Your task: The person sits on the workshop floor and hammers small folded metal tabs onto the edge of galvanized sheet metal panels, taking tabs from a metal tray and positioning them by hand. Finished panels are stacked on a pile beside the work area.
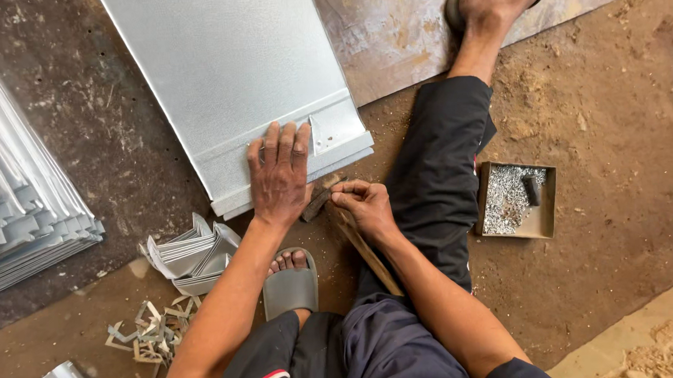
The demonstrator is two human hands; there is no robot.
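Observation:
A galvanised metal sheet [230,64] with a folded near edge lies on the dirt floor in front of me. My left hand [278,177] presses flat on that folded edge, fingers spread. My right hand [364,207] grips a wooden-handled hammer [370,252] close to its head, which rests on the ground just below the sheet's near edge. The handle runs back along my right forearm. My right leg stretches out beside the sheet.
A stack of folded metal sheets [15,198] lies at the left. Bent sheet pieces [190,254] and small offcuts [145,337] sit near my left foot. A shallow tray of small metal fasteners [513,199] is to the right. A rusty plate [405,24] lies beyond.

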